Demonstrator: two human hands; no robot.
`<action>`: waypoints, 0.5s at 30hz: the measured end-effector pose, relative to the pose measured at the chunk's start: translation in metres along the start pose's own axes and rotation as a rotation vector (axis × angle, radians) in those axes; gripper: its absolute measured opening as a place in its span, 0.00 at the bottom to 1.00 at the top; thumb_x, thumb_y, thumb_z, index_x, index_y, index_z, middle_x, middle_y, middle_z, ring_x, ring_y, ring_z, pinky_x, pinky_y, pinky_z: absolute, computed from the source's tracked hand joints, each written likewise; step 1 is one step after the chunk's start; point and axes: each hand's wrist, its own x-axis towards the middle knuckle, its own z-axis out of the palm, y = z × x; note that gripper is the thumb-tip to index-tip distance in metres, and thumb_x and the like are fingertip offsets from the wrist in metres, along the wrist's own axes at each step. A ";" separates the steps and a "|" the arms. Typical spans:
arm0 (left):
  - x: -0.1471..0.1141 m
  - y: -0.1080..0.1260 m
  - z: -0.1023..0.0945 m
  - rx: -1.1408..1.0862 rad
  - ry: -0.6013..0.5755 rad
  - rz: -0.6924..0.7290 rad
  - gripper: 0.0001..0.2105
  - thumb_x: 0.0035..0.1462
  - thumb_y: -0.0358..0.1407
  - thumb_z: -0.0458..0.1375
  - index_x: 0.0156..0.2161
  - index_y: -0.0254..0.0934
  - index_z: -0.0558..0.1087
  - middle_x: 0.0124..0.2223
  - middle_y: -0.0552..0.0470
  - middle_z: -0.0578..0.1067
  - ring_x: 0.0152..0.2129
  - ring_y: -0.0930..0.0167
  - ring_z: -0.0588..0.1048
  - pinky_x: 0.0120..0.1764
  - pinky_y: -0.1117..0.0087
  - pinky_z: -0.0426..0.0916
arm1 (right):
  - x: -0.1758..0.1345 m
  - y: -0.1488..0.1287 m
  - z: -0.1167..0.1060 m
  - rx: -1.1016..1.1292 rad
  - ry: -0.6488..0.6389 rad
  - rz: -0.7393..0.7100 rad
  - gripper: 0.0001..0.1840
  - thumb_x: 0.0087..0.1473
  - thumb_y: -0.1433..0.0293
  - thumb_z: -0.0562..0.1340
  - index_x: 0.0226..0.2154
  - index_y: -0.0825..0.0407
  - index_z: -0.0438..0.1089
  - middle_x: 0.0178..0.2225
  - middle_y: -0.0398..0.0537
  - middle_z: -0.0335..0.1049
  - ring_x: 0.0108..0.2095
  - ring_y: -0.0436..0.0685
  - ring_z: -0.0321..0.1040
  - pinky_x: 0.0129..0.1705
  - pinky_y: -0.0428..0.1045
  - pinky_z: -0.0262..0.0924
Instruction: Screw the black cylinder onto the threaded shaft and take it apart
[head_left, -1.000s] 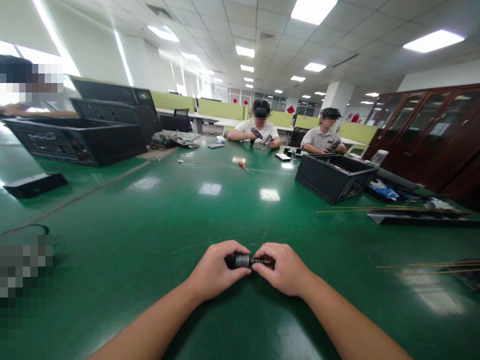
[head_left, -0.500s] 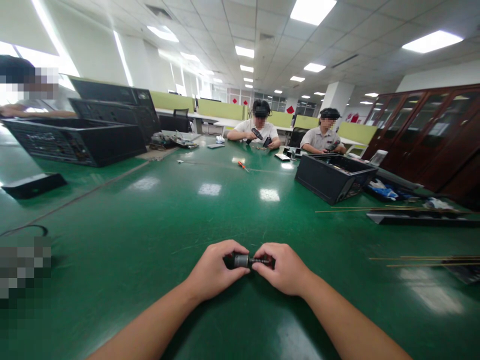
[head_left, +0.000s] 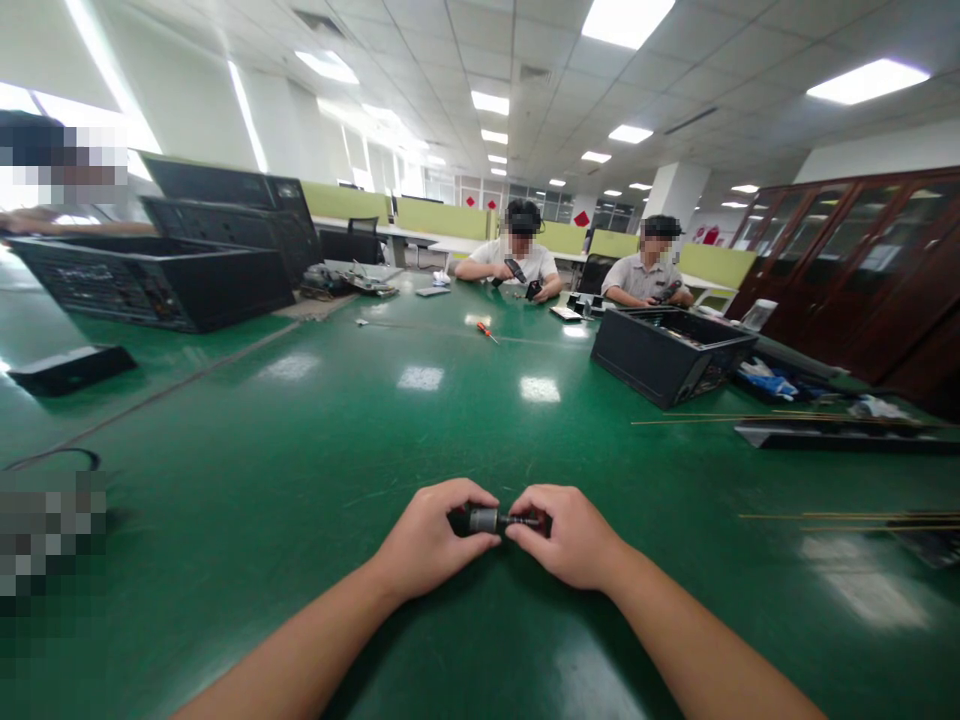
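Observation:
Low over the green table point(head_left: 360, 450), both of my hands are closed round one small part. My left hand point(head_left: 427, 540) grips its thick end, a dark grey cylinder that looks like a small motor point(head_left: 484, 520). A thin ridged metal shaft point(head_left: 519, 520) sticks out of it to the right. My right hand point(head_left: 566, 535) pinches this shaft between thumb and fingers. The far ends of the part are hidden inside my palms. My fingertips face each other with a narrow gap between them.
Open black computer cases stand at left point(head_left: 225, 285) and right point(head_left: 645, 355). An orange screwdriver point(head_left: 486, 332) lies mid-table. Thin brass-coloured rods point(head_left: 787, 516) lie at right. Across the table sit two people point(head_left: 540, 262), one holding a dark drill; another person is at far left.
My hands keep the same hold and have hardly moved. The dark object in the opposite person's hand has turned slightly.

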 end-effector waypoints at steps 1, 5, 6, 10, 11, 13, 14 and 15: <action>0.000 0.000 0.000 0.002 0.001 -0.001 0.11 0.47 0.32 0.67 0.39 0.40 0.77 0.37 0.55 0.79 0.35 0.69 0.76 0.40 0.70 0.67 | 0.000 0.000 0.000 0.001 -0.001 0.000 0.04 0.54 0.69 0.65 0.34 0.50 0.73 0.29 0.41 0.71 0.28 0.51 0.66 0.32 0.46 0.55; 0.000 0.000 0.000 0.000 0.001 0.001 0.11 0.47 0.32 0.67 0.39 0.40 0.77 0.37 0.54 0.79 0.35 0.70 0.76 0.40 0.70 0.67 | -0.001 0.000 0.000 0.002 -0.002 0.001 0.04 0.54 0.69 0.65 0.34 0.50 0.73 0.29 0.41 0.71 0.28 0.51 0.66 0.32 0.46 0.55; 0.000 0.000 0.000 -0.001 0.000 0.003 0.11 0.48 0.32 0.67 0.39 0.40 0.77 0.37 0.54 0.79 0.35 0.70 0.76 0.40 0.70 0.67 | -0.001 0.000 0.001 0.001 -0.001 0.001 0.04 0.54 0.69 0.65 0.34 0.50 0.73 0.28 0.41 0.71 0.28 0.51 0.66 0.32 0.46 0.55; 0.000 0.000 -0.001 -0.002 -0.001 0.003 0.10 0.48 0.32 0.67 0.38 0.40 0.77 0.36 0.55 0.78 0.35 0.70 0.76 0.40 0.70 0.67 | -0.001 0.001 0.001 -0.004 -0.002 0.000 0.03 0.54 0.69 0.65 0.34 0.50 0.73 0.28 0.41 0.70 0.28 0.50 0.65 0.32 0.46 0.55; 0.000 0.000 -0.001 -0.002 -0.001 0.005 0.10 0.48 0.32 0.67 0.38 0.40 0.77 0.36 0.55 0.78 0.34 0.70 0.75 0.39 0.70 0.66 | -0.001 0.001 0.001 -0.006 -0.002 -0.001 0.03 0.54 0.69 0.65 0.34 0.50 0.73 0.28 0.41 0.71 0.28 0.50 0.65 0.32 0.46 0.54; 0.000 0.000 -0.001 0.001 -0.001 0.008 0.10 0.48 0.32 0.67 0.38 0.40 0.77 0.36 0.55 0.78 0.34 0.70 0.75 0.39 0.70 0.66 | -0.001 0.001 0.001 -0.011 -0.004 -0.002 0.03 0.54 0.69 0.65 0.34 0.50 0.73 0.28 0.41 0.71 0.28 0.50 0.65 0.32 0.46 0.54; 0.000 -0.001 -0.001 0.003 -0.001 0.008 0.10 0.48 0.33 0.67 0.38 0.40 0.77 0.36 0.55 0.78 0.34 0.70 0.75 0.39 0.70 0.66 | -0.001 0.001 0.000 -0.012 -0.005 -0.002 0.03 0.54 0.69 0.65 0.34 0.50 0.73 0.28 0.41 0.71 0.28 0.50 0.65 0.32 0.46 0.54; 0.000 -0.001 -0.001 0.005 -0.002 0.008 0.10 0.48 0.33 0.67 0.38 0.40 0.77 0.36 0.55 0.78 0.34 0.70 0.75 0.39 0.70 0.66 | -0.001 0.001 0.000 -0.013 -0.007 -0.002 0.03 0.54 0.69 0.65 0.34 0.50 0.73 0.28 0.41 0.71 0.28 0.50 0.65 0.32 0.46 0.54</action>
